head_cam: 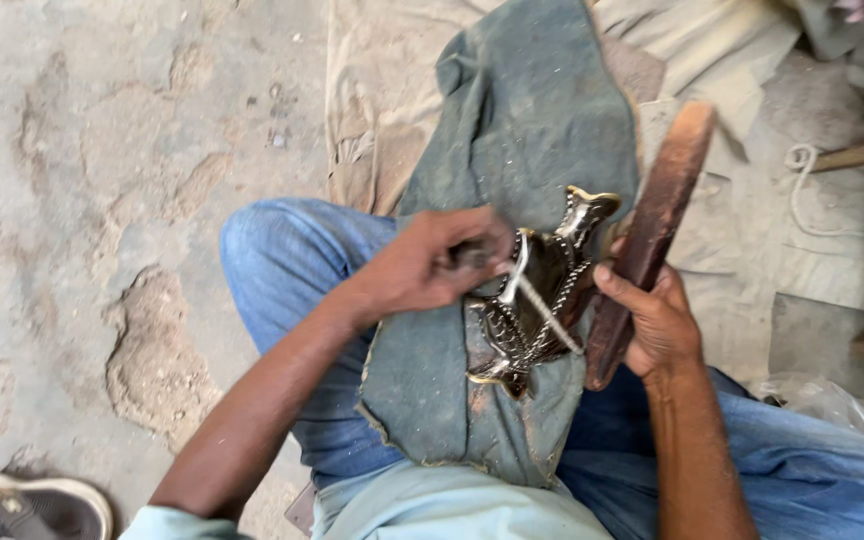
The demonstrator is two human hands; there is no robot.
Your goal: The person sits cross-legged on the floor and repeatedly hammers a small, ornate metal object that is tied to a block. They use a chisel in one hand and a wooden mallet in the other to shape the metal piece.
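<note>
Head view: mid-polish, judging by grip. Left hand (432,262) fisted around a thin rod tool (542,305), tip pressed across ornate metal piece (542,290) on grey cloth (522,130) over lap. Right hand (657,320) curled, bracing wooden block (652,230) beside piece. Next likely needs firm, even strokes.
</note>
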